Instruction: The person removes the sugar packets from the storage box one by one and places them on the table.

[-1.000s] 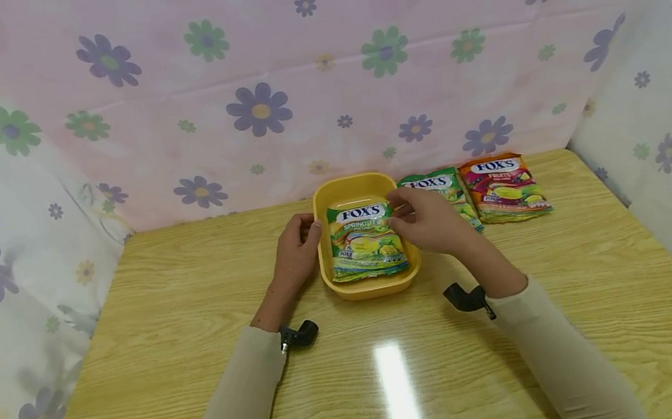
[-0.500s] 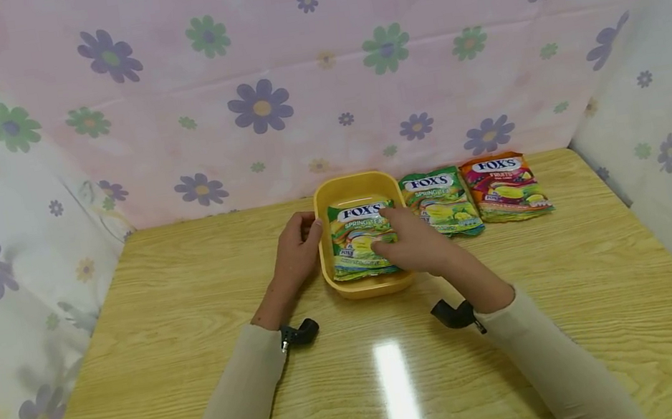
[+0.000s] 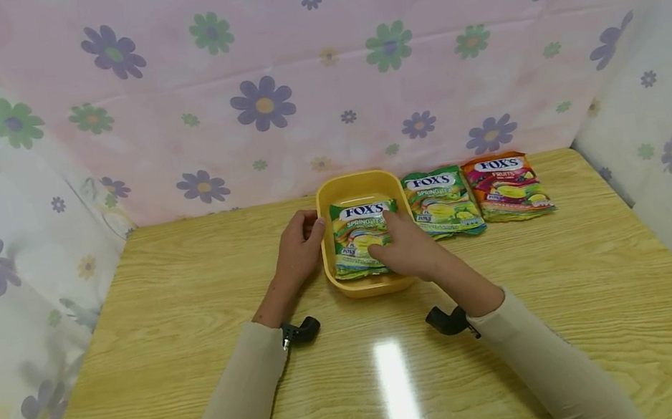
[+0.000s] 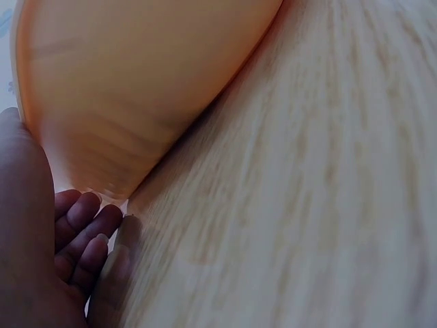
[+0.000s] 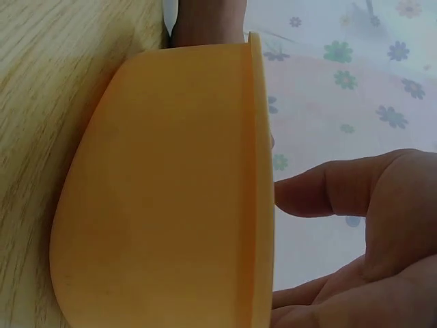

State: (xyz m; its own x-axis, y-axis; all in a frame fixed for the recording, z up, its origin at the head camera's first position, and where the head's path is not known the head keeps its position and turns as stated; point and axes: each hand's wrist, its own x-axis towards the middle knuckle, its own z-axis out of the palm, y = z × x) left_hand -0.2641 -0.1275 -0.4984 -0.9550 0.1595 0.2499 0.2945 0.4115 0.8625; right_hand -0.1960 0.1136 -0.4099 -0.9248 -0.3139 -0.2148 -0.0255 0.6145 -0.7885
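Note:
A yellow plastic tub [image 3: 327,183] stands near the back of the wooden table, with a green FOX'S Spring Tea candy bag [image 3: 355,232] lying in it. My left hand [image 3: 301,249] rests at the tub's left side, thumb at the rim and fingers loosely bent along the outer wall. Reaching in over the right rim, my right hand [image 3: 413,247] lies on the right part of the bag and covers it. In the right wrist view the thumb [image 5: 328,188] and fingers are spread apart, their tips hidden behind the rim.
Right of the tub lies another green Spring Tea bag [image 3: 442,204], close to the rim. Beyond it lies a red-orange FOX'S Fruits bag [image 3: 509,188]. A flowered cloth [image 3: 306,98] hangs behind the table and at both sides.
My right hand has moved left and down from the bag's right edge onto its front, uncovering the second green bag. My left hand and the tub have stayed in place.

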